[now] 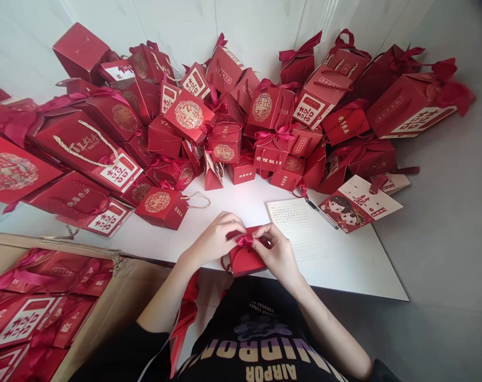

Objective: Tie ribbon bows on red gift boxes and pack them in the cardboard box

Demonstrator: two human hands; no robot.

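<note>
A small red gift box (247,261) stands at the table's front edge, close to my body. On its top is a dark pink ribbon bow (245,241). From the left, my left hand (221,236) pinches one side of the bow between thumb and fingers. My right hand (276,248) grips the bow's other side from the right, its fingers bent over the box. A dark red cord handle (225,262) hangs at the box's left side. Part of the box lid is hidden behind my fingers.
Many red gift boxes (229,148) with ribbons and cords crowd the back of the white table (344,265). A lined paper (291,217), a pen (323,214) and a card with cartoon figures (354,204) lie right. A cardboard carton (133,286) with more boxes stands lower left.
</note>
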